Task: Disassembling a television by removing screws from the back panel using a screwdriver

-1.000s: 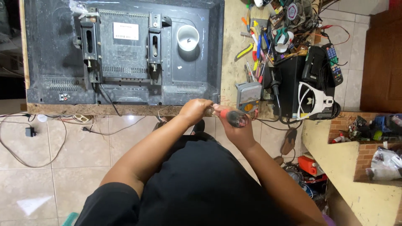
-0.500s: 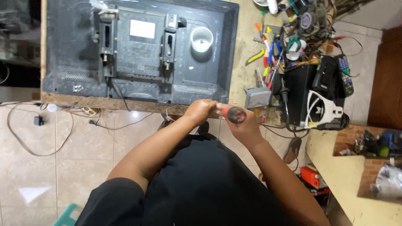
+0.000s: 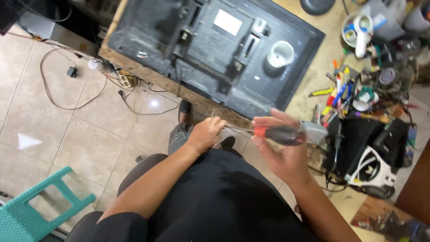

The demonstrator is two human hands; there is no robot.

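A: What's in the right hand (image 3: 286, 157)?
B: A screwdriver (image 3: 280, 133), red-and-black handle, fingers curled loosely round it, thumb on top.
A: And the left hand (image 3: 207, 132)?
B: Closed, pinching the thin shaft near its tip.
A: Where's all that?
B: Over the lap, just below the edge of the TV (image 3: 215, 49) lying back-up on the bench (image 3: 313, 76).

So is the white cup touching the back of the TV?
Touching. The head view shows the white cup standing directly on the TV's black back panel, with no gap beneath it.
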